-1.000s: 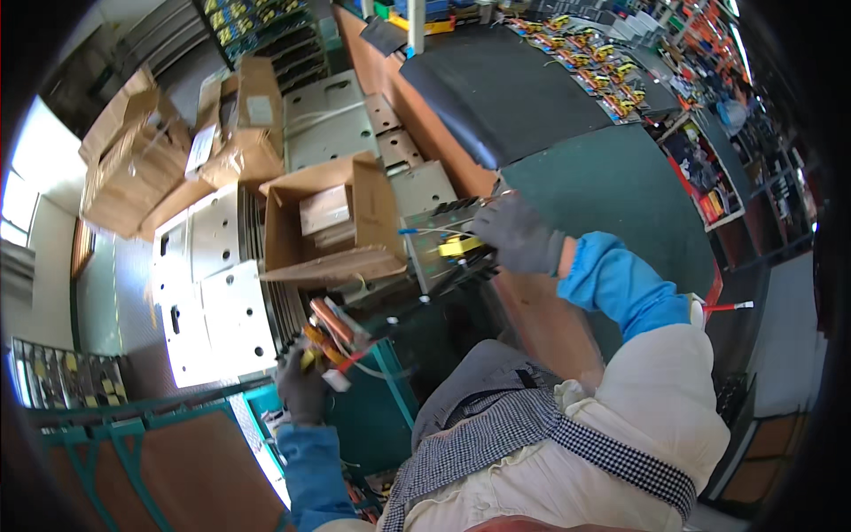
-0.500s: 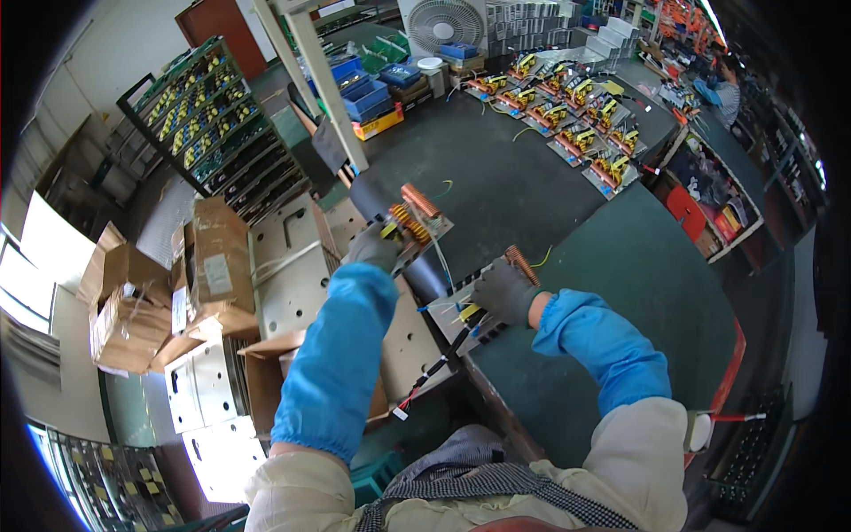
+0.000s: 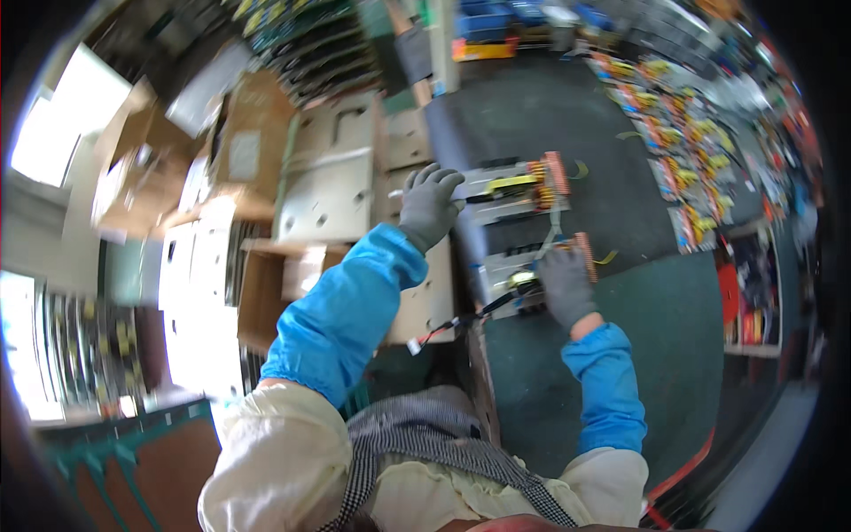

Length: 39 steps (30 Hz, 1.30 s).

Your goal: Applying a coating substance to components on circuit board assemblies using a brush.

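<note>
The left hand's (image 3: 431, 208) gloved fingers are spread, apparently empty; just right of them lies one circuit assembly (image 3: 512, 184), lengthwise left to right, its copper-coloured block (image 3: 556, 174) pointing away. The right hand's (image 3: 567, 285) fingers curl over the second circuit assembly (image 3: 502, 270), similarly aligned; whether they grip is unclear. Leftward trails its black cable (image 3: 502, 302).

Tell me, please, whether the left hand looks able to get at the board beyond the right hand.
Likely yes: the left hand is beside the farther board; the right hand, on the nearer board, leaves it free.
</note>
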Tool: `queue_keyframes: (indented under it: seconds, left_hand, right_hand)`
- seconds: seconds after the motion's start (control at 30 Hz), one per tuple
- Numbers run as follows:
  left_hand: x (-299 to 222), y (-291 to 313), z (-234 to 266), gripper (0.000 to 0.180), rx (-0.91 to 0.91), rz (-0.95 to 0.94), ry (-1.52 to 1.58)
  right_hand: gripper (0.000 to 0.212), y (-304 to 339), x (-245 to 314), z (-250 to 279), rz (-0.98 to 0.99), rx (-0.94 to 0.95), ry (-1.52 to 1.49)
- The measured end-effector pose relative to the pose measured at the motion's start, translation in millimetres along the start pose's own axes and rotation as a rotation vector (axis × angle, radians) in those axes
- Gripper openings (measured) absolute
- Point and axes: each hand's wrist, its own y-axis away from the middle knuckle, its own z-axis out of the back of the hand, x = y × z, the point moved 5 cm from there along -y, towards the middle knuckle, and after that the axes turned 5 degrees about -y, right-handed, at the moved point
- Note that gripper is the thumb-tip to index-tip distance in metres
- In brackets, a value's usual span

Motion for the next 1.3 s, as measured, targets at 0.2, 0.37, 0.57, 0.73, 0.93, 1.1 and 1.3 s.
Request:
queue_keyframes:
  seconds: [0.2,0.37,0.57,0.73,0.93,1.1,1.3]
  left_hand:
    - [155.4,336.5,112.0,0.030,-0.180,0.536,-0.200]
    - [133.7,687.5,149.0,0.033,-0.165,1.070,-0.390]
    - [23.6,912.3,166.0,0.035,-0.246,1.489,-0.323]
    - [-54.3,1098.7,139.1,0.040,0.092,1.864,-0.184]
    - [-95.9,1189.7,97.7,0.046,0.373,1.661,-0.407]
    - [-50.1,1182.3,92.4,0.046,0.514,1.439,-0.390]
    - [-24.4,1198.0,75.0,0.030,0.425,1.181,-0.617]
  right_hand:
    - [0.032,24.8,47.0,69.6,0.085,-0.355,-0.114]
    - [0.032,10.3,163.6,105.0,0.240,-0.476,-0.432]
    - [0.031,37.4,472.8,114.6,0.852,-0.286,-0.661]
    - [0.036,120.9,728.3,35.6,1.154,0.389,-0.833]
    - [0.057,182.2,952.3,-120.6,0.959,0.677,-0.756]
    - [0.069,134.7,1082.9,-185.4,0.877,0.377,-0.401]
    - [0.071,108.4,1148.9,-220.4,0.774,0.239,-0.125]
